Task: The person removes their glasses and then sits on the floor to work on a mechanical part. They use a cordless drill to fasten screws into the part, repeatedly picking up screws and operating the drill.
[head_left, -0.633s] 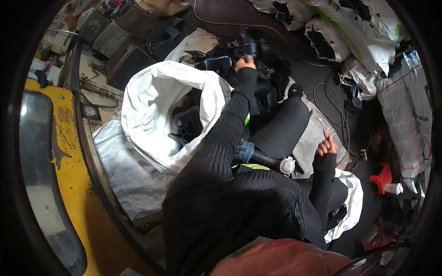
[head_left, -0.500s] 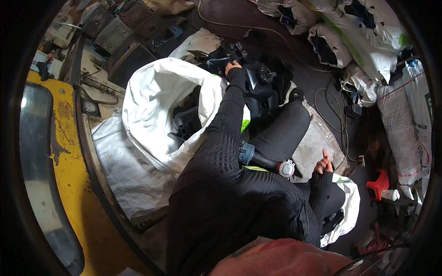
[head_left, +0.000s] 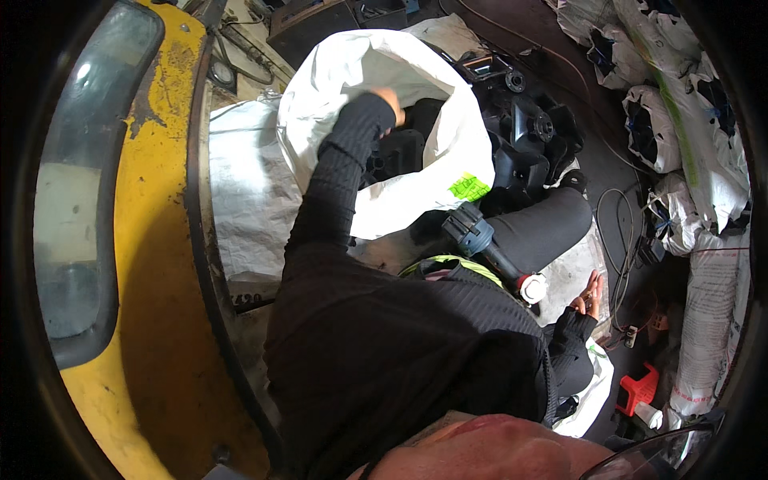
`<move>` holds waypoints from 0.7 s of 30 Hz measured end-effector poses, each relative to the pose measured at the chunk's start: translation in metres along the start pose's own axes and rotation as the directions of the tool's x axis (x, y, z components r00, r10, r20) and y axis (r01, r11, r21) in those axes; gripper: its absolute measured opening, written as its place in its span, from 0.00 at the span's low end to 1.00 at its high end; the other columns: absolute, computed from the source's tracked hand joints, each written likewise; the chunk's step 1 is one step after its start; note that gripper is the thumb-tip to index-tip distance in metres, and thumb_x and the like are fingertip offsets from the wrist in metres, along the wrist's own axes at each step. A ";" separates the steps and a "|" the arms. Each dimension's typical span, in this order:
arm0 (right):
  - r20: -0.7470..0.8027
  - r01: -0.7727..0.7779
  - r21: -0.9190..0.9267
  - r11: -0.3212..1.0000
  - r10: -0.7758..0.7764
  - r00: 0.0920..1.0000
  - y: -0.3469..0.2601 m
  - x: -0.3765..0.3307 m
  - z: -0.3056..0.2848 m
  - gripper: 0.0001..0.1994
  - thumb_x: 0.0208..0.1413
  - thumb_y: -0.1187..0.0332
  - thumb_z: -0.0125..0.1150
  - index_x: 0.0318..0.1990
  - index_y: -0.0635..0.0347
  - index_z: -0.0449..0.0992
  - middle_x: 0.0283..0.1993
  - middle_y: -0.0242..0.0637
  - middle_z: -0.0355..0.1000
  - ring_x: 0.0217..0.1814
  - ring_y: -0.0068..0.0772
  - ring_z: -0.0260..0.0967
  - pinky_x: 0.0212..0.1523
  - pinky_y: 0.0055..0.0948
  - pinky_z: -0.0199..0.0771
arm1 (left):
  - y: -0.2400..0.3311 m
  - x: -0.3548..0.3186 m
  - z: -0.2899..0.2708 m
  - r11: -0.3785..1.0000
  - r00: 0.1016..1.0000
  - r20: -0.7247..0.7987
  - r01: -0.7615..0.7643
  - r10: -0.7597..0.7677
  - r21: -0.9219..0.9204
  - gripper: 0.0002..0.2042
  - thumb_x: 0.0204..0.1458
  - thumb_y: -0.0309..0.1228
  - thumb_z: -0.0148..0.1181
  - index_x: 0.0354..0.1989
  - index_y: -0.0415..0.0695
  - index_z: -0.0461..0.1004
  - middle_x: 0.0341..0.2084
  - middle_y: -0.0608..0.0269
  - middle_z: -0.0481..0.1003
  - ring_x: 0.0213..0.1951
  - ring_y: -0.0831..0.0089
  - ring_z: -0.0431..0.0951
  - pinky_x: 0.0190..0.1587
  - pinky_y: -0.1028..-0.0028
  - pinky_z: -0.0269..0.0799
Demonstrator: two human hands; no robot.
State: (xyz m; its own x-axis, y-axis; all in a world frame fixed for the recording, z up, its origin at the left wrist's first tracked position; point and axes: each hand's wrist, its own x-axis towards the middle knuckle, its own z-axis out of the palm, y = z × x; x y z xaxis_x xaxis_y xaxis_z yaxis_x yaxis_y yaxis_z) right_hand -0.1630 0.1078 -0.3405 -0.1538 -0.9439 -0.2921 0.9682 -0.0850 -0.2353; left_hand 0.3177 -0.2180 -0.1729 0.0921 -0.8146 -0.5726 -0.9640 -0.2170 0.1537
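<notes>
My left hand (head_left: 390,108) is over the mouth of a large white woven sack (head_left: 320,88), its sleeve crossing the near left rim. The fingers are blurred and partly hidden by the cuff, so their hold is unclear. Black moulded plastic parts (head_left: 398,152) lie inside the sack. My right hand (head_left: 592,294) rests low at the right, beside my leg, fingers stretched out and nothing seen in them. Across my lap lies a dark tube-like tool (head_left: 500,262) with a blue-grey block at one end and a white cap with a red ring at the other.
More black plastic parts (head_left: 532,132) are piled right of the sack. A yellow machine panel (head_left: 160,320) runs along the left. Filled white sacks (head_left: 680,120) stand at the right, with cables (head_left: 620,216) on the floor. A red plastic piece (head_left: 638,390) lies lower right.
My left hand has come back from the black parts beyond the sack and is now over its mouth. The view has shifted, placing the sack higher. My right hand stays beside my leg.
</notes>
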 end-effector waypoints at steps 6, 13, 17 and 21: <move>-0.107 0.068 -0.007 0.998 -0.068 0.992 0.005 0.000 0.019 0.21 0.58 0.70 0.39 0.60 0.58 0.50 0.44 0.37 0.67 0.39 0.24 0.69 0.15 0.16 0.59 | -0.064 0.092 0.115 0.982 0.941 -0.285 -0.190 0.184 0.008 0.37 0.33 0.53 0.60 0.52 0.44 0.63 0.50 0.52 0.64 0.52 0.56 0.64 0.53 0.68 0.60; 0.190 -0.014 0.248 0.969 -0.034 0.981 -0.009 -0.027 -0.048 0.20 0.60 0.66 0.35 0.59 0.57 0.52 0.45 0.39 0.67 0.34 0.26 0.68 0.18 0.22 0.62 | -0.039 0.072 0.104 0.939 0.938 -0.143 -0.286 0.315 0.191 0.29 0.36 0.50 0.60 0.43 0.42 0.69 0.40 0.50 0.70 0.44 0.58 0.69 0.47 0.68 0.64; 0.075 0.004 0.316 0.949 -0.029 0.997 -0.006 -0.050 -0.064 0.21 0.59 0.62 0.34 0.58 0.59 0.55 0.43 0.35 0.67 0.27 0.23 0.63 0.18 0.20 0.58 | -0.031 0.016 0.037 0.844 0.856 -0.056 -0.493 0.514 0.210 0.25 0.37 0.48 0.59 0.38 0.40 0.72 0.34 0.50 0.73 0.40 0.59 0.72 0.43 0.69 0.66; 0.195 -0.003 0.250 0.968 -0.047 0.980 -0.022 -0.067 -0.095 0.20 0.57 0.62 0.35 0.56 0.60 0.59 0.28 0.33 0.65 0.23 0.24 0.59 0.17 0.20 0.57 | 0.011 -0.125 -0.058 0.609 0.529 -0.314 -0.746 0.788 0.271 0.11 0.43 0.28 0.59 0.18 0.35 0.65 0.15 0.54 0.63 0.20 0.73 0.62 0.25 0.73 0.58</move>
State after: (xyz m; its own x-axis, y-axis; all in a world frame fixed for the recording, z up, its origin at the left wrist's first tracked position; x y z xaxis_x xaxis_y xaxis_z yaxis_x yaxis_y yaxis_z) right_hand -0.1932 0.2030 -0.4040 -0.1580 -0.9829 -0.0942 0.9872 -0.1592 0.0048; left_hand 0.3103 -0.1496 -0.0533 -0.6328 -0.7711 0.0710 -0.7230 0.6212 0.3022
